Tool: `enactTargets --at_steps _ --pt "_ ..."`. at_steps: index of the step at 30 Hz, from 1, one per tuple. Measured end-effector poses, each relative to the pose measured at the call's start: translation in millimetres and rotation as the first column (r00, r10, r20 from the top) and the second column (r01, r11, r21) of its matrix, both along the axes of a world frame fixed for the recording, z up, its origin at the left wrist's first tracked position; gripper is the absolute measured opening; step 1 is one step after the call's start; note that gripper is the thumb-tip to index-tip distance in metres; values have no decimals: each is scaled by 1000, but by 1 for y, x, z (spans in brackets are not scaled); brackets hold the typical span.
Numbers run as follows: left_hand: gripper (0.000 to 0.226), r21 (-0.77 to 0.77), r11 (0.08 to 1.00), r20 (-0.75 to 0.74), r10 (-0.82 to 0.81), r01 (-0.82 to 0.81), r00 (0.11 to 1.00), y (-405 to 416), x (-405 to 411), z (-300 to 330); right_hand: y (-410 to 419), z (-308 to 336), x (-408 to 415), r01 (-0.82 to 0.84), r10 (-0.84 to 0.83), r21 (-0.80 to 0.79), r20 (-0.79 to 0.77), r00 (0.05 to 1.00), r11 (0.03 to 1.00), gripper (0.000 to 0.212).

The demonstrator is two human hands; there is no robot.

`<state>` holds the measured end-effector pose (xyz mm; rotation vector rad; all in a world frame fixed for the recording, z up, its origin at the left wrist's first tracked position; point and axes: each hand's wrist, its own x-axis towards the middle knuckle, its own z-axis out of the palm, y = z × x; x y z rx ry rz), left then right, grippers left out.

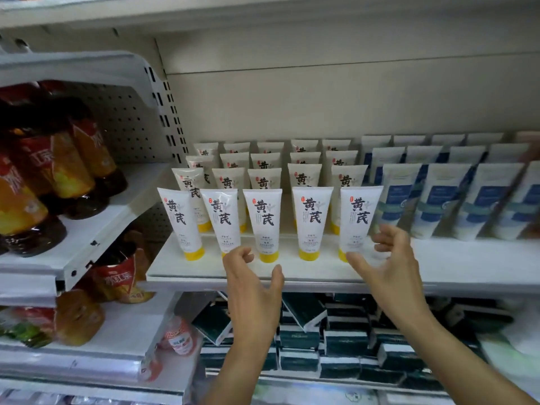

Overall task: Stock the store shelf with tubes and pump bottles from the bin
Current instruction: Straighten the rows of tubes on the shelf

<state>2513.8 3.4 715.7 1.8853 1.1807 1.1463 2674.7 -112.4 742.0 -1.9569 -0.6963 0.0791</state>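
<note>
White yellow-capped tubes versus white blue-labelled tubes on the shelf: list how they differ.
The white yellow-capped tubes carry large black characters; the white blue-labelled tubes carry blue panels. The yellow-capped tubes fill the shelf's left part, the blue-labelled ones its right. Both stand cap-down in rows.

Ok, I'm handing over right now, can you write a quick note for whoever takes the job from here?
Left hand: empty, fingers loosely curled, in front of the shelf edge.
Right hand: empty, open, beside the rightmost front yellow-cap tube.
Yellow-cap tubes: five columns, upright on their caps, front row of five complete.
Blue tubes: rows filled to their right.
Bin and pump bottles: not in view.
Left: no pump bottles on this shelf yet; check the bin for remaining stock.
</note>
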Motion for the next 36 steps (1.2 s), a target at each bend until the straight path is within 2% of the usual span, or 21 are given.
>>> enactTargets --at_steps 3,7,11,23,25,27,28,30,32,34,36 --pt "66 -10 1000 -15 5 -5 1000 1 6 1 11 4 8 -50 50 -80 -9 999 995 78" --pt "76 18 1000 -104 -19 21 994 4 11 5 22 5 14 -59 59 -147 0 998 987 64" --pt "76 4 1000 -164 -11 12 986 10 14 8 25 0 19 -58 64 -191 25 998 980 46" --pt "62 0 1000 -218 -3 3 976 20 21 9 22 -4 22 -85 95 -173 50 994 981 52" --pt "62 -2 1000 -219 -6 5 976 20 21 9 17 -4 20 -68 74 -101 55 996 993 64" --pt "64 -2 1000 -223 -7 7 975 21 21 8 6 1 12 -12 6 62 88 996 998 68" --pt "64 -1 1000 -224 -9 9 974 22 21 8 0 4 7 -1 -19 164 124 992 986 63" --pt "64 6 1000 -237 -9 10 972 23 20 7 -10 10 -10 -86 14 294 241 971 952 49" --pt "64 14 1000 -250 -4 7 968 24 20 7 -12 12 -27 -233 132 265 349 928 936 37" --pt "65 25 1000 -262 1 5 965 24 20 8 -4 10 -41 -310 250 190 285 925 931 35" --pt "65 36 999 -268 5 5 964 25 20 9 8 5 -50 -317 314 147 45 949 937 44"
